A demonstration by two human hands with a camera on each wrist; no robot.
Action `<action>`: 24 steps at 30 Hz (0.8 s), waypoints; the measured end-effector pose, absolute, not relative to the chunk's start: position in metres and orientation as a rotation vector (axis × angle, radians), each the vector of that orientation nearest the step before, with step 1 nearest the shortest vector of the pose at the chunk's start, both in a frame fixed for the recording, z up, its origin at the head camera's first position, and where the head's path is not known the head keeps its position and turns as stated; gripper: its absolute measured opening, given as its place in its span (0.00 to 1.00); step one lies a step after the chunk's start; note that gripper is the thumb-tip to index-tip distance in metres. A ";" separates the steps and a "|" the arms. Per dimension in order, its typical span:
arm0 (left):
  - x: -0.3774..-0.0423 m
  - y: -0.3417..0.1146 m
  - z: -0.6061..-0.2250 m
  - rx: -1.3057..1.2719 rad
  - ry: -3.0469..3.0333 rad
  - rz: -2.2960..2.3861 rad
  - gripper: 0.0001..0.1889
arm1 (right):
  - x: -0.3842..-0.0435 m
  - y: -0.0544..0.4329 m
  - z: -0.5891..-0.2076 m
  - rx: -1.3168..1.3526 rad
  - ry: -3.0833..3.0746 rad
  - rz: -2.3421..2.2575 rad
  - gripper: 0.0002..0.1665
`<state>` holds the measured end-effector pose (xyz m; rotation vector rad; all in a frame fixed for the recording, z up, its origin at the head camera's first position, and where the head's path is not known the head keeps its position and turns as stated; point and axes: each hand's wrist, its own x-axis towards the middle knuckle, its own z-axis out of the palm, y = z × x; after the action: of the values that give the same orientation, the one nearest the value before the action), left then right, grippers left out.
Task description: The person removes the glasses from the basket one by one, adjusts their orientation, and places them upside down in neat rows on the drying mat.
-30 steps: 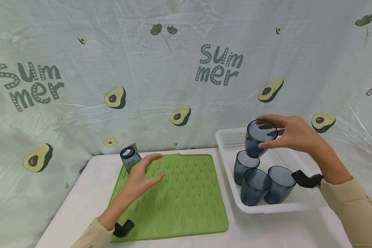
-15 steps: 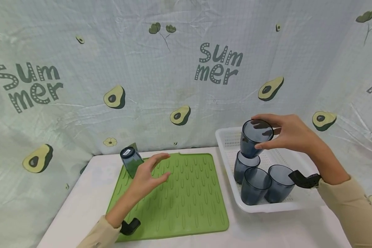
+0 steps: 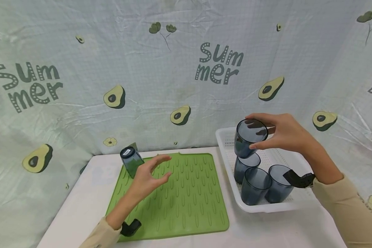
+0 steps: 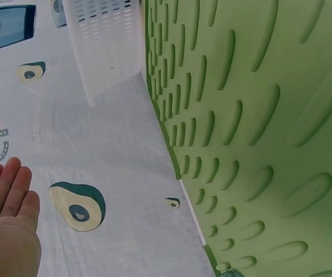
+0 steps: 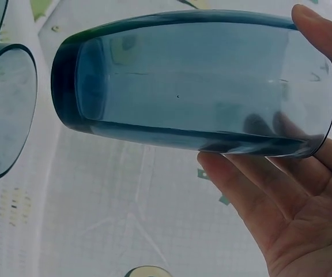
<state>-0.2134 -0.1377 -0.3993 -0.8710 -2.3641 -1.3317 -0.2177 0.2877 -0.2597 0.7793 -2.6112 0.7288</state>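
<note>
My right hand [image 3: 280,132] grips a blue glass [image 3: 251,137] near its rim, thumb on one side and fingers on the other. The glass [image 5: 195,83] is upright, rim up, above the white basket [image 3: 302,206]. Inside the basket stand three more blue glasses: a back one [image 3: 247,165], a front one [image 3: 255,187] and a right one [image 3: 279,186]. Over the green mat [image 3: 192,206] my left hand [image 3: 148,179] holds nothing, its fingers and thumb spread apart. Behind that hand an upside-down blue glass [image 3: 131,161] stands at the mat's back left corner, partly hidden.
A white table [image 3: 77,206] bears the mat on the left and the basket on the right. Behind them hangs a pale curtain [image 3: 142,69] printed with avocados and lettering. Each wrist wears a black strap, the right one [image 3: 299,179] beside the right glass.
My right hand has moved left with its glass, over the back glass in the basket. The left hand has shifted slightly right, then stayed nearly still.
</note>
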 end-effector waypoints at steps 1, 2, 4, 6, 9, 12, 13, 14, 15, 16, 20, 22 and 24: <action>-0.213 -0.138 -0.399 -0.875 -2.359 -1.330 0.30 | -0.218 0.288 -0.260 0.782 -2.609 0.728 0.46; -0.214 -0.138 -0.399 -0.876 -2.357 -1.329 0.30 | -0.218 0.288 -0.260 0.786 -2.606 0.734 0.46; -0.214 -0.138 -0.399 -0.875 -2.352 -1.336 0.29 | -0.218 0.287 -0.261 0.798 -2.602 0.751 0.46; -0.214 -0.137 -0.399 -0.872 -2.349 -1.339 0.28 | -0.217 0.286 -0.262 0.812 -2.598 0.765 0.46; -0.214 -0.137 -0.399 -0.868 -2.357 -1.356 0.27 | -0.217 0.286 -0.263 0.827 -2.593 0.774 0.46; -0.213 -0.137 -0.399 -0.864 -2.374 -1.359 0.27 | -0.217 0.285 -0.263 0.829 -2.591 0.765 0.46; -0.213 -0.137 -0.399 -0.864 -2.379 -1.353 0.28 | -0.217 0.285 -0.264 0.830 -2.591 0.763 0.46; -0.213 -0.137 -0.399 -0.862 -2.382 -1.347 0.28 | -0.218 0.285 -0.263 0.831 -2.592 0.762 0.46; -0.213 -0.136 -0.399 -0.867 -2.380 -1.345 0.29 | -0.218 0.285 -0.263 0.833 -2.593 0.760 0.46; -0.212 -0.136 -0.400 -0.870 -2.379 -1.343 0.30 | -0.218 0.284 -0.263 0.835 -2.595 0.757 0.46; -0.211 -0.134 -0.401 -0.895 -2.382 -1.350 0.32 | -0.218 0.283 -0.264 0.848 -2.599 0.761 0.46; -0.210 -0.133 -0.403 -0.904 -2.386 -1.362 0.32 | -0.217 0.283 -0.265 0.851 -2.598 0.766 0.46; -0.210 -0.131 -0.404 -0.909 -2.386 -1.367 0.32 | -0.217 0.283 -0.266 0.857 -2.595 0.775 0.46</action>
<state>-0.2097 -0.1310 -0.4035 -0.9093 -2.3863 -1.3673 -0.2175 0.2827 -0.2660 0.8565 -2.5953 0.7754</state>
